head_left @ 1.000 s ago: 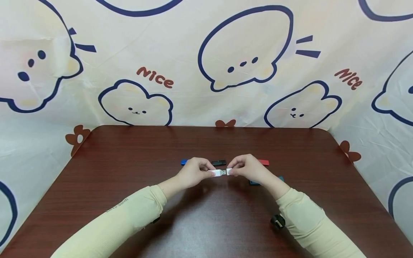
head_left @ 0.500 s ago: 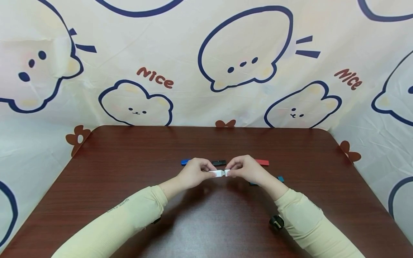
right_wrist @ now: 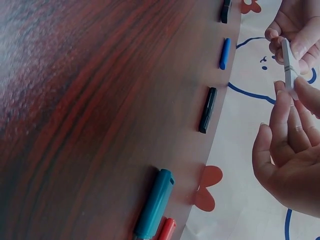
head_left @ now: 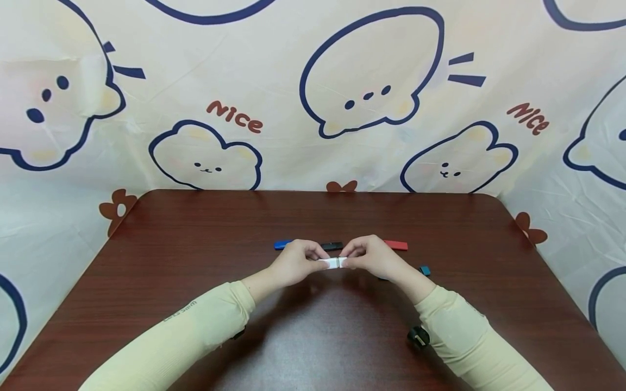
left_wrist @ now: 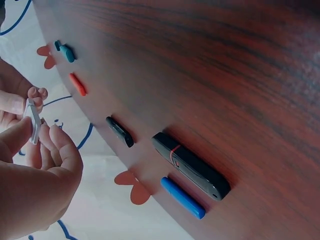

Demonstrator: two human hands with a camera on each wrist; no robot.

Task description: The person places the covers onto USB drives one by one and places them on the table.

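In the head view my left hand [head_left: 293,263] pinches the body of a white USB stick [head_left: 330,263] between thumb and fingers. From the other side, my right hand [head_left: 374,256] pinches its white cap [head_left: 343,262]. Cap and body lie in one line, with only a thin seam between them and the metal plug covered. Both wrist views show the white USB stick [left_wrist: 34,122] held above the table, thumbs on one face and fingertips behind. The right wrist view shows that seam partway along the stick [right_wrist: 289,67].
On the brown table [head_left: 313,217] lie a blue stick [head_left: 282,245], a black one [head_left: 332,246], a red one [head_left: 397,245] and a teal one [head_left: 424,270], partly behind the right arm. A larger black stick with a red line [left_wrist: 190,165] shows in the left wrist view. A patterned cloth [head_left: 293,157] stands behind.
My right hand has moved slightly left, bringing the cap over the metal plug, which showed bare a second ago. The left hand has barely moved.
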